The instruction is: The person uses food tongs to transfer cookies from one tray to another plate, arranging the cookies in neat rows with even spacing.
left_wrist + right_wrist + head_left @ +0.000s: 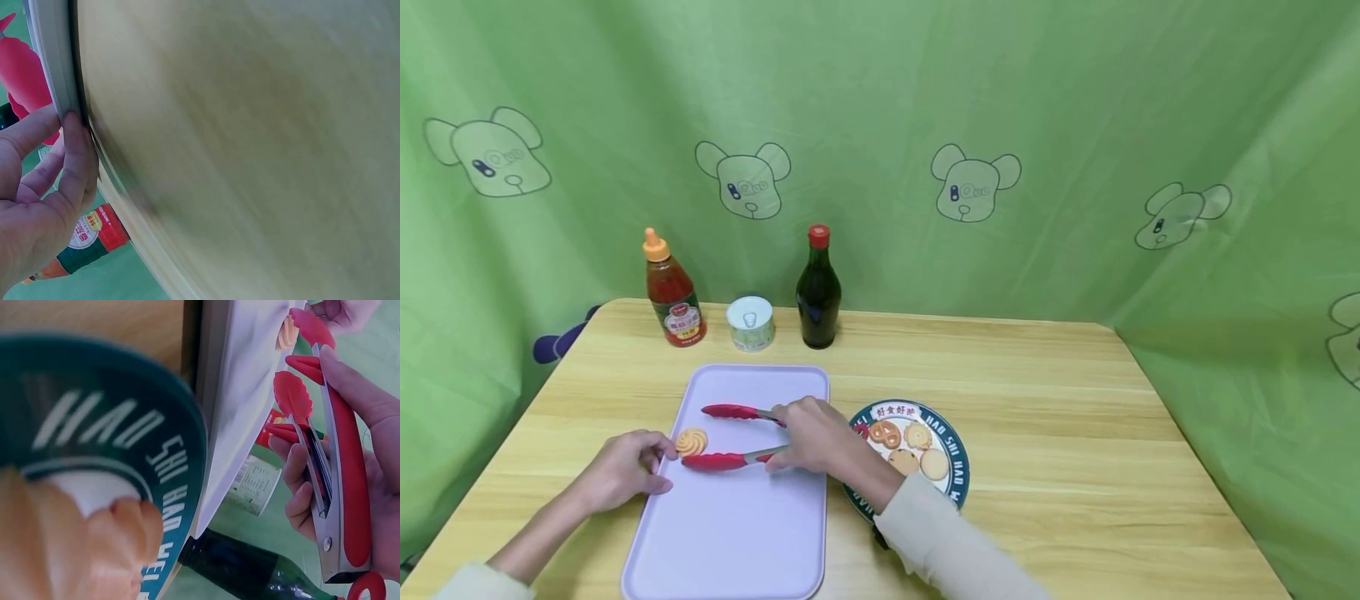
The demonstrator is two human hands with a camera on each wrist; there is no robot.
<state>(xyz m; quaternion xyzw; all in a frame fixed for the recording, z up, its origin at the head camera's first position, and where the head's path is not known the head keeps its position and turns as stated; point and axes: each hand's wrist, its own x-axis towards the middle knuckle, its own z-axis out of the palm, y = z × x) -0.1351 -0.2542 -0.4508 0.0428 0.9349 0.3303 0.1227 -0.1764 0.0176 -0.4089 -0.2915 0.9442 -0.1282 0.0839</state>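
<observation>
My right hand (pixel 816 433) grips a pair of tongs (pixel 350 481) with red tips and handles. Their arms are spread over the lilac tray (pixel 730 533), and the lower red tip lies right beside a round swirled cookie (pixel 692 442). That cookie rests near the tray's left edge. At this edge, my left hand (pixel 625 471) pinches the rim between thumb and fingers, as the left wrist view shows. A plate (pixel 958 467) with a dark green lettered rim stands right of the tray, holding several cookies, one shaped like a pretzel (pixel 885 434). My right forearm covers part of it.
Behind the tray stand a sauce bottle (pixel 673 300) with an orange cap, a small tin can (pixel 750 325) and a dark green bottle (pixel 818 296) with a red cap. The wooden table (pixel 1060 433) ends at a green curtain (pixel 880 100).
</observation>
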